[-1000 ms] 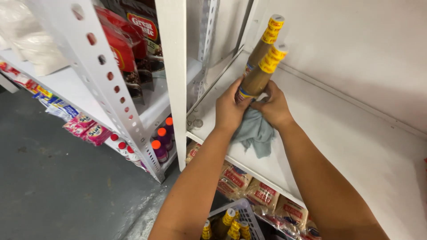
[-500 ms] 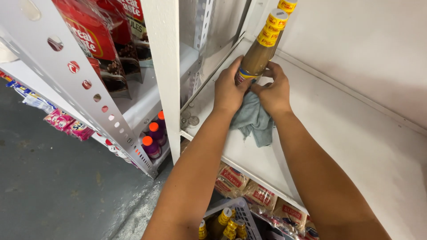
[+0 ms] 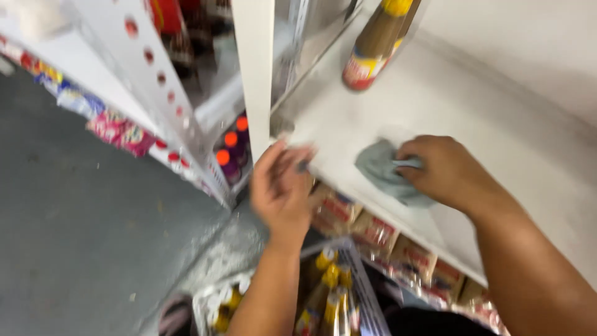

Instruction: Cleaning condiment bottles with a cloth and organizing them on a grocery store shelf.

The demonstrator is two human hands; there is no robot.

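Note:
My right hand [image 3: 444,171] rests on the white shelf [image 3: 497,118], closed on a grey cloth [image 3: 385,171] that lies bunched under its fingers. My left hand [image 3: 283,186] hangs blurred at the shelf's front edge, fingers apart, holding nothing. A brown bottle [image 3: 376,43] with a yellow cap and a red label stands at the back left of the shelf, apart from both hands.
A white upright post [image 3: 255,68] borders the shelf on the left. Below are packets [image 3: 373,230] on a lower shelf and a basket of yellow-capped bottles [image 3: 329,298]. Orange-capped bottles [image 3: 230,149] and snack packs [image 3: 118,127] sit on the left racks above the grey floor.
Both hands let go of the bottle, which now stands on the shelf. My left hand dropped back to the shelf edge; my right hand came down onto the cloth.

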